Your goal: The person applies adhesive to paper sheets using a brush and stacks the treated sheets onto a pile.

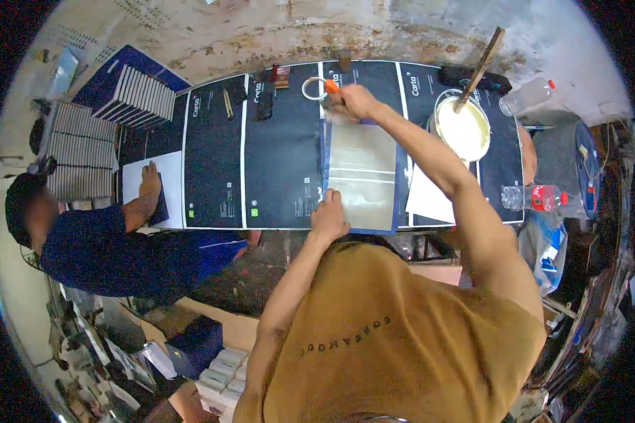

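A dark blue cover [372,230] lies in front of me, with a greyish, wet-looking sheet [363,151] on it, streaked with white. My left hand [329,216] lies at the near left edge of the cover, fingers stretched forward and pressing on it. At the far edge of the sheet, my right hand [358,102] is closed round a brush-like tool with an orange part [331,86]; motion smears its lower end. A pale ring [314,88] shows just left of it; I cannot tell whether the two are joined.
A bucket of white paste [463,127] with a wooden stick [481,67] stands to the right, near white paper [429,196] and two plastic bottles [533,96]. At the left, a co-worker's hand [149,185] presses white paper beside stacked books [135,96]. Dark panels [279,162] cover the table.
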`<action>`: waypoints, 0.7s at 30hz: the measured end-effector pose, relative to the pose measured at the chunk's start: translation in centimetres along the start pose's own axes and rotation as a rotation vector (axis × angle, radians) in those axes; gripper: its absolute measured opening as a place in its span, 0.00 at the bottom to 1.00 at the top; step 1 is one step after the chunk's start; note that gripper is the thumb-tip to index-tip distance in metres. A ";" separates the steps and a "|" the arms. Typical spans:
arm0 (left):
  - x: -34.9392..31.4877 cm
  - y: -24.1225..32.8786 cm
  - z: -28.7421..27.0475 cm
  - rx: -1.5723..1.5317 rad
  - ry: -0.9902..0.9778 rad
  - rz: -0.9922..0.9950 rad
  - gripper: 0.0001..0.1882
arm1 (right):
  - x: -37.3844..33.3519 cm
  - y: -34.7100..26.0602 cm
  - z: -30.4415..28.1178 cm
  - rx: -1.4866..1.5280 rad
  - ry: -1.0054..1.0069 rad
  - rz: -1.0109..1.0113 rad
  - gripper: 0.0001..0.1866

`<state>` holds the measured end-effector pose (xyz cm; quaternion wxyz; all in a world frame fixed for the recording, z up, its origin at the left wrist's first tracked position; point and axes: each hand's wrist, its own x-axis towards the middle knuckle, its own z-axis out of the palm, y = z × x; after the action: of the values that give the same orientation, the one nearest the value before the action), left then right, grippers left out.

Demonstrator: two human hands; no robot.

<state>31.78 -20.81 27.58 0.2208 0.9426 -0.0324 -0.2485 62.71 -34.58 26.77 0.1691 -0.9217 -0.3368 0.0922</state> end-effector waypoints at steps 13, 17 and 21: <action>-0.9 -0.7 1.1 -0.061 0.053 -0.081 0.42 | -15.1 -5.3 -4.2 -0.143 -0.568 -0.519 0.13; -0.5 -0.6 0.5 -0.052 -0.032 -0.111 0.43 | -13.5 -3.7 -3.2 0.137 -0.373 -0.483 0.13; -0.7 -1.1 0.1 -0.057 0.004 -0.056 0.43 | -7.0 -4.7 -2.4 -0.099 -0.370 -0.209 0.14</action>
<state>31.04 -19.76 27.40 0.2406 0.9370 0.0013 -0.2534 55.36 -36.37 31.10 0.0676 -0.8563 -0.4599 0.2252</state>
